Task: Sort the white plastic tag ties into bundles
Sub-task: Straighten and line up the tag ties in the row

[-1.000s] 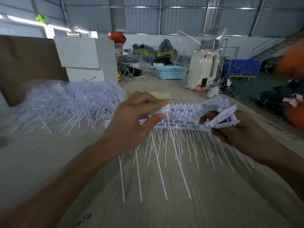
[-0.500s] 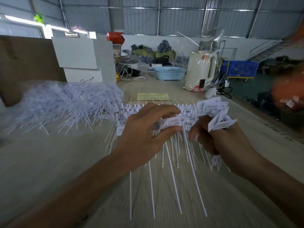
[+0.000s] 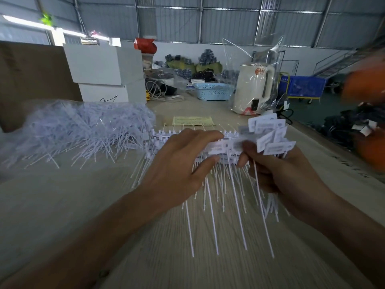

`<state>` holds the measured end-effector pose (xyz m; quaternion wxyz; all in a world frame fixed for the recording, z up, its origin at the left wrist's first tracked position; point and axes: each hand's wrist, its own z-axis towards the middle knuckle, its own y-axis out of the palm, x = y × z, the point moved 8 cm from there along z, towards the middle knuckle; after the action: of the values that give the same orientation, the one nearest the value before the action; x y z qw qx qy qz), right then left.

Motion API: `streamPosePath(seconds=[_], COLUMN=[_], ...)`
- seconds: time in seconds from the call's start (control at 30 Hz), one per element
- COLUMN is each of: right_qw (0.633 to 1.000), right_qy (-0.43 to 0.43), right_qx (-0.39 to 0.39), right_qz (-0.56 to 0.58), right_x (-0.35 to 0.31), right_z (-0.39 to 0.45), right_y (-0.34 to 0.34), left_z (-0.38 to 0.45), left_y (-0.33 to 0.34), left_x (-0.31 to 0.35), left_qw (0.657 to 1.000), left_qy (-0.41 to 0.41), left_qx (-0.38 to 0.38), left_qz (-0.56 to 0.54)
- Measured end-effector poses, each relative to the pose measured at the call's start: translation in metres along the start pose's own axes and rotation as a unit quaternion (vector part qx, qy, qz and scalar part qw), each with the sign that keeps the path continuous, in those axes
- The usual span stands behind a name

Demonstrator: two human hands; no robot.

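No writing can be read: print on the tag ties' flat heads and on the yellow paper slip [image 3: 193,121] at the far middle of the tabletop [image 3: 62,205] is blurred. The left hand [image 3: 179,163] pinches one tie head [image 3: 218,146] from the row of tag ties [image 3: 208,155] lying between both hands. The right hand [image 3: 277,174] grips a fanned bundle [image 3: 268,134] of ties, too overlapped to count. A loose heap [image 3: 83,130] lies far left, near two stacked white boxes [image 3: 106,76].
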<state>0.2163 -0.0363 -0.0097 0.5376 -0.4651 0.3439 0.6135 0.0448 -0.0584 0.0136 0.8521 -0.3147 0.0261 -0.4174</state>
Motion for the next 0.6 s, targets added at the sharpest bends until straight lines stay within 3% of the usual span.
streamPosePath(seconds=[0.2,0.3,0.5,0.6], right_qw=[0.998,0.984,0.914,0.850], right_qy=[-0.044,-0.128,-0.235,-0.334], right_qx=[0.005,-0.001,-0.003,-0.019], right_qz=[-0.038,-0.120,-0.331,-0.406], right_x=[-0.003,-0.022,-0.035,-0.043], right_z=[-0.002,-0.007,-0.011,-0.017], right_y=[0.003,0.005,0.005,0.012], left_z=[0.001,0.002,0.004,0.003], left_y=[-0.004,-0.003,0.004,0.005], left_x=[0.021,0.025,0.023,0.019], left_qw=[0.990,0.988,0.988,0.986], left_qy=[0.108,0.124,0.135,0.149], left_qx=[0.026,0.017,-0.041,-0.056], left_qz=[0.082,0.086,0.060,0.044])
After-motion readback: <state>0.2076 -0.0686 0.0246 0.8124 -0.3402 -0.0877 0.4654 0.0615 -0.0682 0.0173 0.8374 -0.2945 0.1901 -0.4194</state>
